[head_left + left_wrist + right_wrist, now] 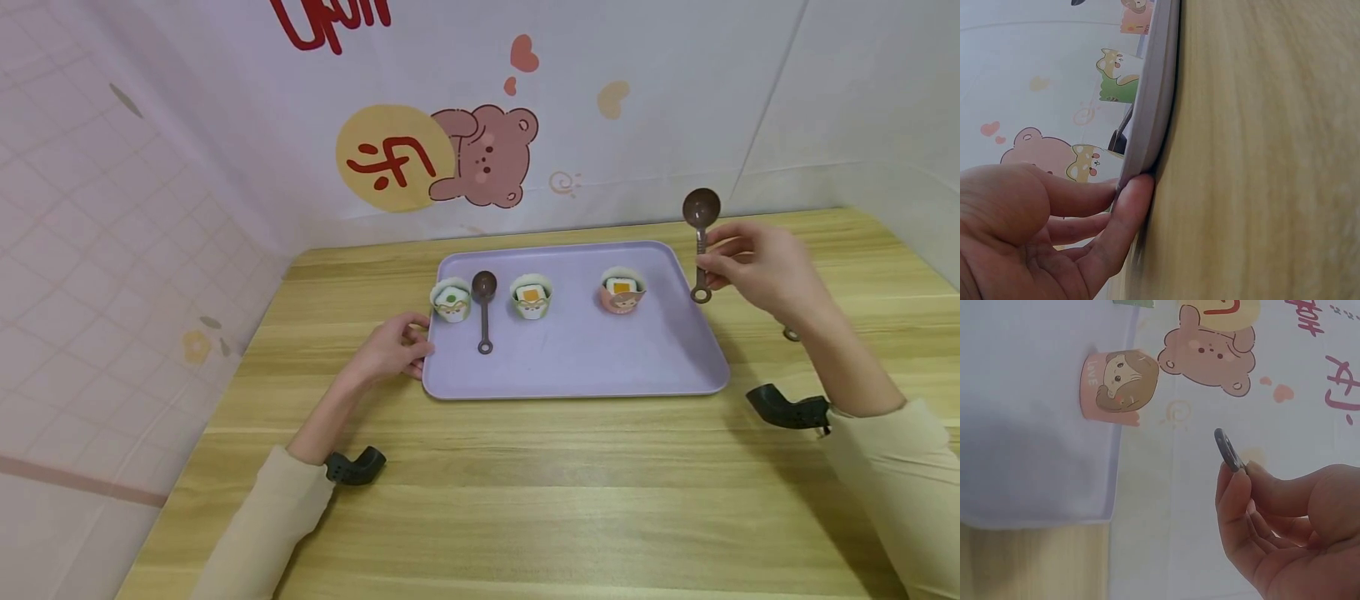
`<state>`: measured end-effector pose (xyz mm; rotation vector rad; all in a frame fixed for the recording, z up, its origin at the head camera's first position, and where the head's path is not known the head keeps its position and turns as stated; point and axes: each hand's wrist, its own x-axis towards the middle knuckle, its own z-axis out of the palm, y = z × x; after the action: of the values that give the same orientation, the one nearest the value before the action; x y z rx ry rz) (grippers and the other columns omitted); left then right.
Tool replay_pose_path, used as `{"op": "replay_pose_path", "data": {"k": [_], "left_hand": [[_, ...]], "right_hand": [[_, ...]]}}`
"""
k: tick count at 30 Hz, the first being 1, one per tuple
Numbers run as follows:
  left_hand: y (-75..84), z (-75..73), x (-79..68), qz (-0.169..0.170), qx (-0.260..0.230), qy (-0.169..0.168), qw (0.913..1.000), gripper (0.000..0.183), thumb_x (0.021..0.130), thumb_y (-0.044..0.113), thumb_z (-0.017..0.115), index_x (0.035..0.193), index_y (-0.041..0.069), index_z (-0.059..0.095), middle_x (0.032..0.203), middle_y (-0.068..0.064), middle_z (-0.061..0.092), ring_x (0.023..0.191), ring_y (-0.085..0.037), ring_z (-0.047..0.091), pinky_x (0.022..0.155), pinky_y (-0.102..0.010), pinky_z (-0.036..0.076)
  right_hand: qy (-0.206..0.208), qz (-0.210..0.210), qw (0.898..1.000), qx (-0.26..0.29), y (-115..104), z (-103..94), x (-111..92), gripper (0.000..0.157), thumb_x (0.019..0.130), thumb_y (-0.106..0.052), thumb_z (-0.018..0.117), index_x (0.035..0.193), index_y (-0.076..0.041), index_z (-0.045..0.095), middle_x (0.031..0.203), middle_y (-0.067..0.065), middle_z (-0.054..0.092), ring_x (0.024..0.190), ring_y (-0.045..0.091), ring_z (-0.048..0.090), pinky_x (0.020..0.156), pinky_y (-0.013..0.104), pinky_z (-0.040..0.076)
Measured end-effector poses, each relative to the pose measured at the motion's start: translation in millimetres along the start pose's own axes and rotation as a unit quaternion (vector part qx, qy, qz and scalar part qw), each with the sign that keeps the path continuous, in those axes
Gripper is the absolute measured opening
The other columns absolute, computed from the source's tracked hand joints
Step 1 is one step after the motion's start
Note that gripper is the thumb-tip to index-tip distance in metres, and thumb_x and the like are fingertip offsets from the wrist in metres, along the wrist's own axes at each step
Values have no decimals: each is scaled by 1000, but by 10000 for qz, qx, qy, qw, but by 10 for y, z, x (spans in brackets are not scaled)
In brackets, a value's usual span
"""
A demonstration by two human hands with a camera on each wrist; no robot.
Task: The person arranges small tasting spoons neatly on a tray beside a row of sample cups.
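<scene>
My right hand (765, 262) pinches a brown measuring spoon (701, 208) by its handle, bowl up, over the right edge of a lilac tray (585, 358). In the right wrist view only the ring end of the spoon's handle (1225, 449) shows beyond the fingers. At the tray's left edge, my left hand (390, 346) grips the rim between thumb and fingers, as the left wrist view shows. A second brown measuring spoon (484, 312) lies on the tray, between a paper cup with a green-dotted white block (452, 302) and a cup with an orange-marked block (531, 297).
A pink paper cup (621, 292) with another orange-marked white block stands on the tray's right half. Partly hidden behind my right forearm, a dark ring-ended handle (791, 334) lies on the wooden table (525, 492). A printed cloth (660, 108) hangs behind the table.
</scene>
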<state>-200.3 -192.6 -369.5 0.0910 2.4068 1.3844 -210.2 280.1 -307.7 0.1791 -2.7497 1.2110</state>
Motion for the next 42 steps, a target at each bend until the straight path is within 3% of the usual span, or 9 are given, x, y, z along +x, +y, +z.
{"op": "replay_pose_path", "data": {"k": [15,33,42], "left_hand": [[-9,-3,1,14,-64,-48,10000,45,101,-2,57,143,-8,41,106,-22,56,65,-18,63,64,-33,64],[17,-6,3,-16,-2,-72,10000,45,101,-1,57,143,-7,41,106,-21,57,65,-17,63,64,-33,64],[42,-13,-3,-20,-11,-85,10000,45,101,-2,57,142,-8,41,104,-22,57,64,-17,64,64,-33,64]], "right_hand": [[1,-123,9999,-23,-200,71,11,32,96,-14,71,121,2,59,88,3,72,63,1,67,59,12,50],[-90,-179,9992,335,-354,208,64,33,96,-12,70,122,4,57,95,16,71,65,4,67,61,15,57],[-65,-242,9986,462,-430,287,133,31,96,-11,71,120,4,59,93,14,72,63,2,66,60,14,56]]}}
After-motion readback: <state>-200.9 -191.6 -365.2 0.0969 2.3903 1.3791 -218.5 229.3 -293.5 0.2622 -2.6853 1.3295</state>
